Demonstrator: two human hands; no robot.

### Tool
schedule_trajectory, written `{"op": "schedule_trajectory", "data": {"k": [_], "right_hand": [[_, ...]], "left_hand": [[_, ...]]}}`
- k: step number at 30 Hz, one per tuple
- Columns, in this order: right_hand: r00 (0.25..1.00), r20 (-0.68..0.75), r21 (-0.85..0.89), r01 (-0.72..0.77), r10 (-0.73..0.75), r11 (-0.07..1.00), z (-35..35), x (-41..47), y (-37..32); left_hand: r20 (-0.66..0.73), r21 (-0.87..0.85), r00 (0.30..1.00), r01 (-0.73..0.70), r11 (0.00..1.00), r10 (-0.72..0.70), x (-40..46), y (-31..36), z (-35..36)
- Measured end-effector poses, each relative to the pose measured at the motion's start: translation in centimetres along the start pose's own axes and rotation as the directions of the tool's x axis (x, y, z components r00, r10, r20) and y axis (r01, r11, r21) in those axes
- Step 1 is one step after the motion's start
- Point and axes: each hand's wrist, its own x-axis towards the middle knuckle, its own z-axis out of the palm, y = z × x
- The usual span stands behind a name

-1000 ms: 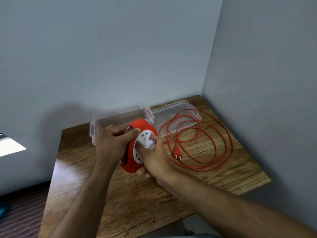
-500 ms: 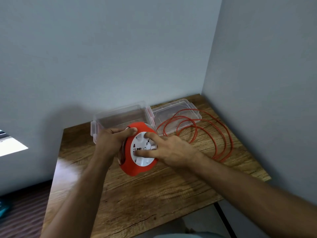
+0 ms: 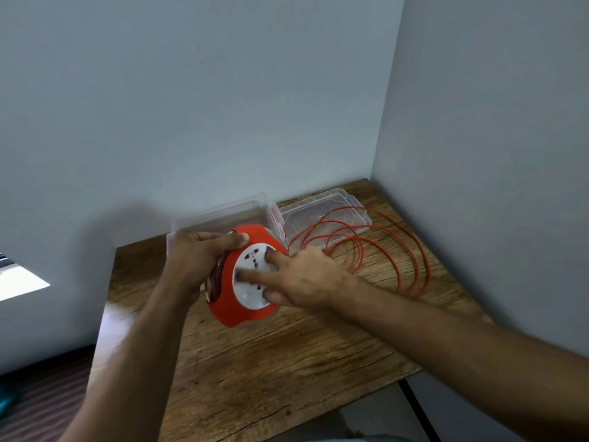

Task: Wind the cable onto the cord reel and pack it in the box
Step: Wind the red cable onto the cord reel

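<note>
A red cord reel (image 3: 236, 307) with a white socket face (image 3: 251, 275) is held above the wooden table. My left hand (image 3: 194, 260) grips its red housing from the left, thumb over the top rim. My right hand (image 3: 302, 279) lies on the white face with fingers spread and fingertips pressing it. The loose red cable (image 3: 382, 250) lies in loops on the table to the right, partly over the lid, and runs behind my right hand to the reel. Some wound cable shows in the reel's slot. A clear plastic box (image 3: 220, 215) stands behind the reel.
The box's clear lid (image 3: 318, 212) lies flat beside the box at the back right. The wooden table (image 3: 287, 362) sits in a corner between two grey walls. Its front edge is near my forearms. Floor shows at the left.
My right hand swung from under the reel's front to the right side of the white face. The cable loops drew in toward the reel and the plug went out of sight.
</note>
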Motion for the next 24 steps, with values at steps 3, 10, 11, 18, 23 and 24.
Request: {"op": "schedule_trajectory", "data": {"k": [3,10,11,18,23,24], "right_hand": [[0.784,-0.043,0.464,-0.533,0.619,0.707,0.6,0.5,-2.6],[0.418,0.78,0.608,-0.328,0.466,-0.723,-0.7,2.2,-4.8],[0.454,0.714,0.699,-0.437,0.533,-0.565,-0.7,1.6,-4.3],[0.986,-0.08,0.15,-0.133,0.147,0.98,-0.4,-2.0,-0.8],[0.975,0.113,-0.061,0.198,-0.19,0.978,-1.0,-1.1,1.9],[0.965,0.129,-0.092,0.241,-0.228,0.966,-1.0,-0.8,2.1]], "left_hand": [[-0.122,-0.051,0.988,-0.101,0.994,0.094,-0.3,-0.3,0.7],[-0.245,0.074,0.942,-0.219,0.973,0.231,-1.0,-2.0,1.7],[-0.245,0.025,0.952,-0.184,0.983,0.184,-0.9,-2.0,1.4],[-0.114,-0.077,0.993,-0.017,0.997,0.009,-0.1,-1.2,0.3],[0.015,0.106,0.999,0.027,0.994,-0.029,0.7,-0.5,-0.4],[0.031,0.128,0.999,0.031,0.991,-0.036,0.8,-0.5,-0.5]]}}
